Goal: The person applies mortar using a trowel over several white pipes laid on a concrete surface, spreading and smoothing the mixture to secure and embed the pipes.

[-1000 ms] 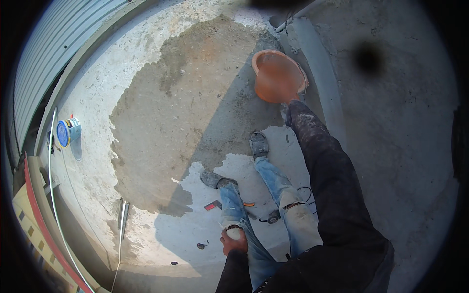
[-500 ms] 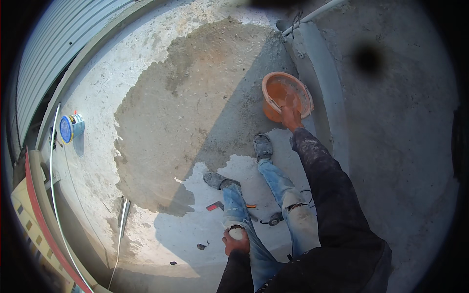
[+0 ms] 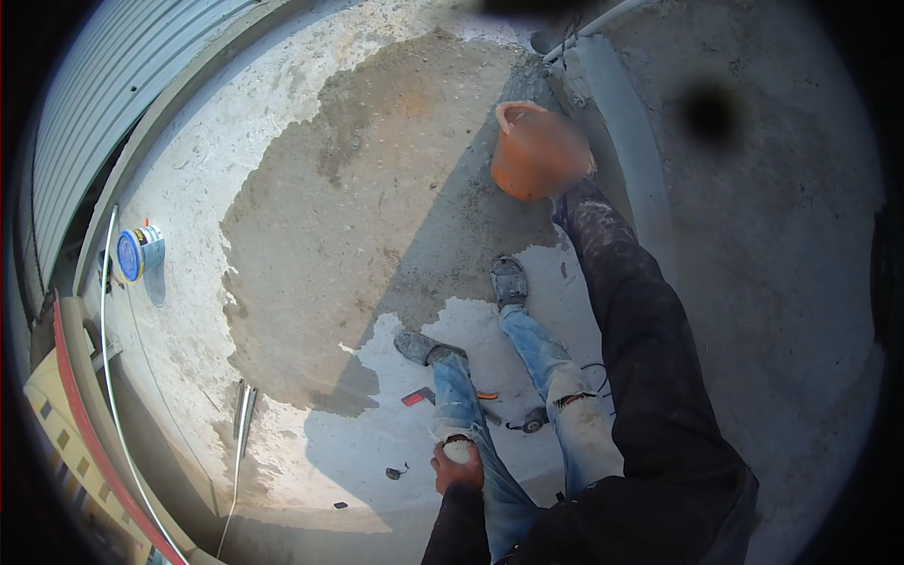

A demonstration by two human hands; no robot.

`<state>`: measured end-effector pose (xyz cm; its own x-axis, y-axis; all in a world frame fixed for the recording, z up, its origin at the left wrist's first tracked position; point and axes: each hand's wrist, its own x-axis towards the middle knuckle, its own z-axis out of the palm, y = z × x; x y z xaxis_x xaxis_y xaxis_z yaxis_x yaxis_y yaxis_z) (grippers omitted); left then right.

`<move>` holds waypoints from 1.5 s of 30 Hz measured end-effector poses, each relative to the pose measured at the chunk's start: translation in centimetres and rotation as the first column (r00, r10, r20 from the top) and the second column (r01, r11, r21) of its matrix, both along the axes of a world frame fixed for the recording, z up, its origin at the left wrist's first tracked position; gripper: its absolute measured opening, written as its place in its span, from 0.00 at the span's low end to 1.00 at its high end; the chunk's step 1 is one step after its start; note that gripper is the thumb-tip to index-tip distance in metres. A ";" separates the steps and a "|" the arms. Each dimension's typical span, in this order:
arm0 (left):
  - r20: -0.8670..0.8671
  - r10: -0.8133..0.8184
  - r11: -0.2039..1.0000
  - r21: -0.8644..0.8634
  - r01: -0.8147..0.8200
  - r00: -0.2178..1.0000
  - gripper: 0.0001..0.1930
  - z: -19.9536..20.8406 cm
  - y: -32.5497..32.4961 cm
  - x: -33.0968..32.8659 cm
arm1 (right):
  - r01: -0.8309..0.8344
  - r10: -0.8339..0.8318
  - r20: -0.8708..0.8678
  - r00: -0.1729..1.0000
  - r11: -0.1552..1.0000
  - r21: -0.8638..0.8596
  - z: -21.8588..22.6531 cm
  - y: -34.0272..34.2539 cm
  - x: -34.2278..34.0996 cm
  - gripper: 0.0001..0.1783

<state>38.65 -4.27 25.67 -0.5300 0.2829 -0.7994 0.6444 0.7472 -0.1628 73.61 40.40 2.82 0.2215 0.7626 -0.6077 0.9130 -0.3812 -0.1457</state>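
An orange plastic bucket (image 3: 518, 168) hangs tilted over the wet patch of floor (image 3: 320, 207), its rim turned to the far side. At the bucket's right side is my right hand (image 3: 568, 162), blurred so that single fingers do not show; the bucket leans with it, held at the end of my outstretched arm. My left hand (image 3: 456, 474) is closed round my bent left knee (image 3: 457, 451), where the torn jeans are pale and dusty. My feet, in grey dusty shoes (image 3: 508, 281), stand at the near edge of the wet patch.
A blue-lidded tub (image 3: 141, 252) stands at the left. Metal strips (image 3: 246, 419) and a long white pipe (image 3: 106, 330) lie along that side. Near my legs are a red tool (image 3: 415, 396) and an angle-grinder-like tool (image 3: 532, 421). A raised ledge (image 3: 631, 160) runs at the right.
My right arm has reached farther out with the bucket. The bucket has tipped, so its side now shows instead of its inside. My left hand has stayed on the knee.
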 end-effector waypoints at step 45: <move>0.056 0.099 0.994 0.047 -0.102 0.994 0.37 0.0 -0.6 -1.7 | 0.065 -0.031 0.071 0.997 0.833 -0.549 25.0 -38.7 -12.7 0.43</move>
